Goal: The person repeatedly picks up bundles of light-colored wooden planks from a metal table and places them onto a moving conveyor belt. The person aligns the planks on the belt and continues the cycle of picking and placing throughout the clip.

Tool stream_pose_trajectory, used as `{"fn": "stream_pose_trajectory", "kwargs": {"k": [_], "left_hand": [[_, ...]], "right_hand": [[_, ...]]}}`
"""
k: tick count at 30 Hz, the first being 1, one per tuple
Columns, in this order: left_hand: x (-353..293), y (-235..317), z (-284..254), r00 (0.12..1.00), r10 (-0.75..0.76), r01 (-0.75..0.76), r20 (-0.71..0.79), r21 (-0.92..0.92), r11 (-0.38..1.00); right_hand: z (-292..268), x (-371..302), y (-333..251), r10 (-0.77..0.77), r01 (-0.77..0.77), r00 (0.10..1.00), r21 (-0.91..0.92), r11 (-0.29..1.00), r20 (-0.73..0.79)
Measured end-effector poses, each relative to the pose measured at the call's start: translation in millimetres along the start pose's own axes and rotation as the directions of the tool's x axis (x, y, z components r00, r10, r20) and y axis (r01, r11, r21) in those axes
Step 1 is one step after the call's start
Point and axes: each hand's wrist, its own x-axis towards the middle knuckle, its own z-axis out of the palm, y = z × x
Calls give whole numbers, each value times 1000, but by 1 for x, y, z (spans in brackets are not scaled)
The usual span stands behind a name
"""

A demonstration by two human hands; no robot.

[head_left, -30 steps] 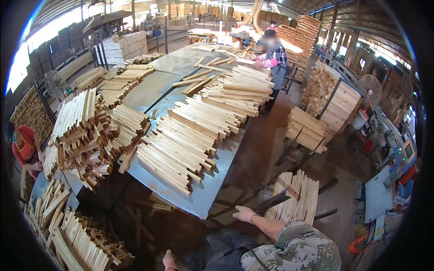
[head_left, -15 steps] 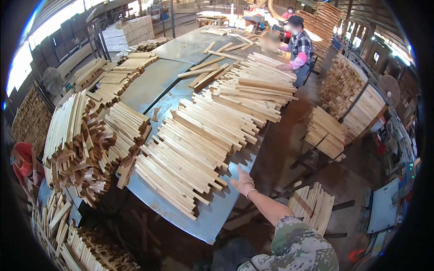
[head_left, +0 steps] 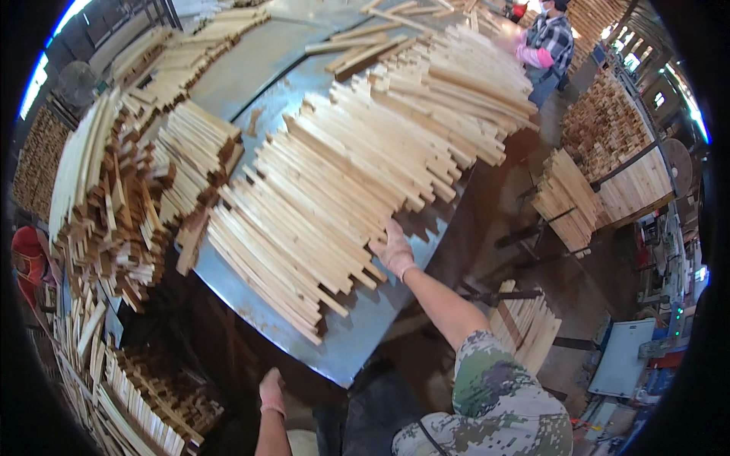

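Note:
A wide layer of pale wooden slats (head_left: 319,205) lies side by side on the metal-topped table (head_left: 357,342), their near right ends uneven. My right hand (head_left: 394,251), in a light glove, is at those ends, fingers stretched out and thumb apart. It appears to touch the slat ends and grips none. Low in the view, off the table's near edge, my left hand (head_left: 272,394) is raised, also gloved. Its fingers look loosely extended, with nothing visible in them.
Stacked slats (head_left: 106,182) stand at the table's left, with more piled at lower left (head_left: 144,403). A co-worker in a plaid shirt (head_left: 551,45) stands at the far right; a person in red (head_left: 30,262) is at the left edge. Slat stacks (head_left: 566,201) stand on the right.
My view has shifted closer to the table. My right hand has moved from beside the slats to their ends, and my left hand has come into view at the bottom.

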Motion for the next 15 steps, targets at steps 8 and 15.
{"fn": "stream_pose_trajectory", "kwargs": {"k": [8, 15], "left_hand": [[51, 70, 25, 999, 52, -52, -7, -25, 998], [134, 84, 56, 968, 164, -181, -187, -78, 980]], "right_hand": [[-4, 15, 11, 72, -70, 996, -35, 997, 57], [2, 20, -6, 142, -143, 990, -32, 989, -16]]}}
